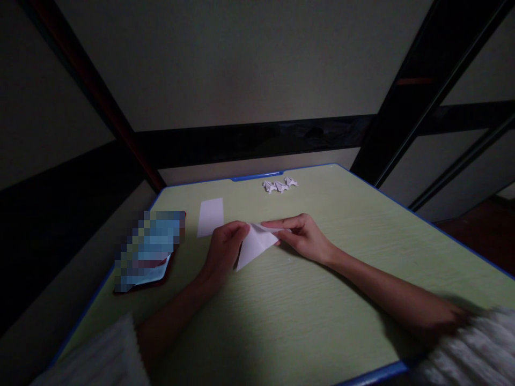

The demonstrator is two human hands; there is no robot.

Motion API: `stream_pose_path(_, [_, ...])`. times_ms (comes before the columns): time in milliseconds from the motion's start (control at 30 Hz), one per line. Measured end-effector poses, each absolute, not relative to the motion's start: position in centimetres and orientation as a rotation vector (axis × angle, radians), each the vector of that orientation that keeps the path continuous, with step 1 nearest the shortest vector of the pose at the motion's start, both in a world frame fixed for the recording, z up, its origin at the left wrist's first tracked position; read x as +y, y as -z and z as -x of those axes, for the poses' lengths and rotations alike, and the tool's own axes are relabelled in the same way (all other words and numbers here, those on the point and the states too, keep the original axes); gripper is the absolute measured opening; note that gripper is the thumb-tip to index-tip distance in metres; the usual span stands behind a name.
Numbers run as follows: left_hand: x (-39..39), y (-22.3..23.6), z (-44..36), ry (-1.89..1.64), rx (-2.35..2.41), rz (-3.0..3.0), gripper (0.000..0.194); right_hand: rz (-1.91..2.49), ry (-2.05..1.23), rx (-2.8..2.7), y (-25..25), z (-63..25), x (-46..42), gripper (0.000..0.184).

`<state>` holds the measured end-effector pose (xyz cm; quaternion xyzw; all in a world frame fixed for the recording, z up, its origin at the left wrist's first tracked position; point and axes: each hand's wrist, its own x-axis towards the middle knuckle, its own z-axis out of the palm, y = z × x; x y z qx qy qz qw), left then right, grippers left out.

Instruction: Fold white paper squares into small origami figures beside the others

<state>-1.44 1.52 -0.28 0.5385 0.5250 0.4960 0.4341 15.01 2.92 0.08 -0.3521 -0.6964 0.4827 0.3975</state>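
A white sheet of paper, folded to a peak at the top, is held between my two hands just above the table. My left hand pinches its upper left edge, with the thumb near the peak. On the other side, my right hand grips the right corner between thumb and fingers, the index finger stretched along the upper fold. Part of the fold lies hidden behind the fingers. Beyond my left hand a flat white piece of paper rests on the table.
Three small folded paper figures sit near the far edge of the pale green table, which has a blue rim. At the left lies a tablet-like device, its screen partly pixelated. Cabinet-like panels stand behind the table.
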Motion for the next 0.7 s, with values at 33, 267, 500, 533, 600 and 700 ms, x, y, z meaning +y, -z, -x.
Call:
stream_pose_path(33, [1.5, 0.3, 1.4, -1.233, 1.293, -1.333, 0.018, 0.888, -1.232, -1.761, -0.1, -15.0, 2.9, 0.022])
stream_pose_path(267, [1.3, 0.1, 1.3, -1.033, 1.116, -1.375, 0.009, 0.941, -1.270, -1.519, -0.2, -14.5, 3.0, 0.015])
stream_pose_path(500, [1.1, 0.0, 1.1, -1.081, 1.123, -1.381, 0.007, 0.972, -1.455, -1.316, -0.5, -14.1, 2.7, 0.023])
stream_pose_path(533, [1.1, 0.0, 1.1, -1.123, 1.141, -1.390, 0.008, 0.971, -1.479, -1.313, -0.4, -14.0, 2.7, 0.023])
stream_pose_path(600, [1.0, 0.1, 1.1, -1.191, 1.181, -1.435, 0.010, 0.973, -1.504, -1.293, -0.2, -13.9, 2.8, 0.021])
stream_pose_path(700, [0.8, 0.3, 1.2, -1.242, 1.226, -1.554, 0.013, 0.980, -1.496, -1.226, 0.0, -13.8, 2.9, 0.021])
